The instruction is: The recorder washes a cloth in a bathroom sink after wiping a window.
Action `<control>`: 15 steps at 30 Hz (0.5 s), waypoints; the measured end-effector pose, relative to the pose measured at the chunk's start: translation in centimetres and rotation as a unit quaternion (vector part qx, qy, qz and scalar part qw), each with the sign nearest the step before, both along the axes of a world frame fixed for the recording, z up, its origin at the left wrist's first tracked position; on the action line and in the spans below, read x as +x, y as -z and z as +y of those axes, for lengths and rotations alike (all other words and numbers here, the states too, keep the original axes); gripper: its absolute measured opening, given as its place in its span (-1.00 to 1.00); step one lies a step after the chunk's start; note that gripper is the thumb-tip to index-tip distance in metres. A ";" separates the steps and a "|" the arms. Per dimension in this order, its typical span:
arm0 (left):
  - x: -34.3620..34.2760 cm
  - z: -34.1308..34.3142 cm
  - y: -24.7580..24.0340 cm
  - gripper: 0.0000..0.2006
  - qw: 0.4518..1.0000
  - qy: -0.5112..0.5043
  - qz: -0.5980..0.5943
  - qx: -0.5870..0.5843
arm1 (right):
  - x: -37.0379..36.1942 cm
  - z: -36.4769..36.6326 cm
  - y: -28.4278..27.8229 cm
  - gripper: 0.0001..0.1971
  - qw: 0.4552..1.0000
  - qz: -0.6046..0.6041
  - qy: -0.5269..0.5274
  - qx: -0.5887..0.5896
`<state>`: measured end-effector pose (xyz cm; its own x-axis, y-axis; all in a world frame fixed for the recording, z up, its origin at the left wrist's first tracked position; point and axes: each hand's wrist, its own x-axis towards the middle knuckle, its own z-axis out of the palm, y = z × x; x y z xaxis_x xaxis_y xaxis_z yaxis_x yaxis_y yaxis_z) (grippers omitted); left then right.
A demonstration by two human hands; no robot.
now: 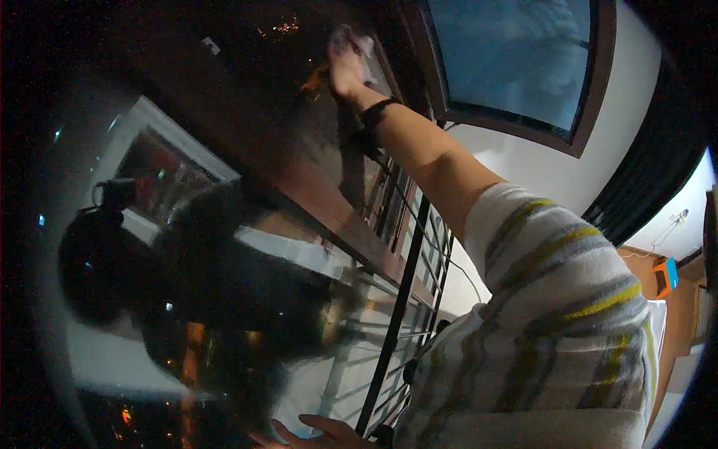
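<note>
My right arm stretches up to the dark window glass, a black band round its wrist. At its end my right hand, smeared by motion, presses what looks like a crumpled pale cloth against the glass near the brown frame. Only parts of the cloth show around the hand. At the lower edge my left hand is partly in view, its fingers apart with nothing seen in them, near the glass. My dark reflection shows in the pane.
A brown-framed window panel stands at the upper right. Black metal railing bars and a thin cable run beside my body. Farther right are a dark curtain, a brown floor and an orange-and-blue object.
</note>
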<state>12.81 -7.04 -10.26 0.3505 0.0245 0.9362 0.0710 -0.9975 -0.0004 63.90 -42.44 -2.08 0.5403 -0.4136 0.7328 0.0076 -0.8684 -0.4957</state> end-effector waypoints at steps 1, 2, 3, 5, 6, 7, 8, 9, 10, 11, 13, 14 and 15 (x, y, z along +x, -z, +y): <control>-0.5 0.5 0.4 -0.63 1.000 -0.023 0.005 -0.008 | -1.2 2.8 1.7 -0.69 0.985 -0.059 -0.065 0.150; -0.6 0.5 0.6 -0.60 1.000 -0.023 0.002 -0.019 | -1.6 2.8 5.1 -0.65 0.981 -0.042 -0.101 0.162; -0.4 0.3 0.7 -0.60 1.000 -0.019 -0.004 -0.021 | -2.0 2.0 8.7 -0.61 0.976 -0.024 -0.130 0.174; 0.1 0.2 0.9 -0.68 0.999 -0.015 -0.029 -0.029 | -4.3 3.6 14.2 -0.63 0.994 0.003 -0.061 0.086; 0.3 0.0 0.9 -0.69 0.999 -0.009 -0.033 -0.031 | -5.0 4.0 15.1 -0.62 0.978 0.044 -0.107 0.175; 0.4 -0.2 1.1 -0.69 0.999 -0.006 -0.032 -0.028 | -6.2 5.0 15.0 -0.59 0.972 0.079 -0.127 0.182; 0.6 -0.5 1.2 -0.70 0.999 -0.006 -0.029 -0.025 | -7.1 6.0 14.5 -0.55 0.964 0.114 -0.147 0.188; 0.6 -0.7 1.2 -0.70 0.999 -0.004 -0.026 -0.021 | -8.3 7.1 12.9 -0.51 0.942 0.099 -0.172 0.272; 0.8 -1.0 1.3 -0.71 1.000 -0.003 -0.023 -0.017 | -9.3 7.8 10.7 -0.47 0.912 0.081 -0.197 0.352; 1.1 -1.4 1.3 -0.71 1.000 0.003 -0.018 -0.013 | -9.9 7.6 8.4 -0.45 0.921 0.015 -0.254 0.295; 2.2 -2.3 1.0 -0.72 1.000 0.021 -0.009 -0.004 | -9.3 7.2 4.4 -0.46 0.943 -0.094 -0.277 0.160; 2.9 -2.7 0.9 -0.72 0.999 0.032 -0.002 0.001 | -8.3 5.7 2.1 -0.50 0.973 -0.063 -0.221 -0.010; 3.5 -3.2 0.8 -0.72 0.999 0.038 0.007 0.008 | -7.3 4.4 -0.6 -0.53 0.970 -0.030 -0.160 -0.180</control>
<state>16.31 -10.25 -11.04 0.3639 -0.0169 0.9313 -0.0044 -0.9999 -0.0165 56.64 -38.02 -1.44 0.5516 0.0566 0.8322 0.3253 -0.9333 -0.1521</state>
